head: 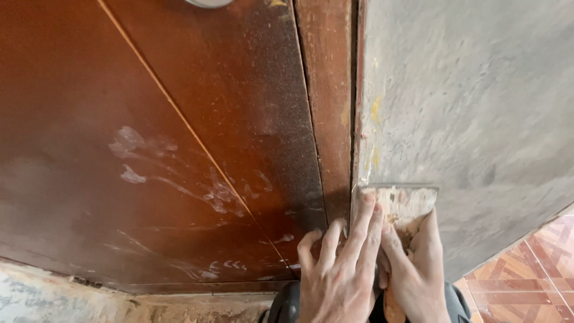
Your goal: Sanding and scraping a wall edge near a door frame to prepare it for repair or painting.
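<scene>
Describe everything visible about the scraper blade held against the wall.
The scraper blade is a wide, flat metal blade, smeared with pale, crusted filler and orange-brown stains. Its straight top edge lies against the grey wall, beside the brown door frame. The left hand presses fingers on its face; the right hand grips below. Its handle is mostly hidden.

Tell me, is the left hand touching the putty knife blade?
Touching: the head view shows the left hand with fingertips pressed flat on the putty knife blade.
</scene>
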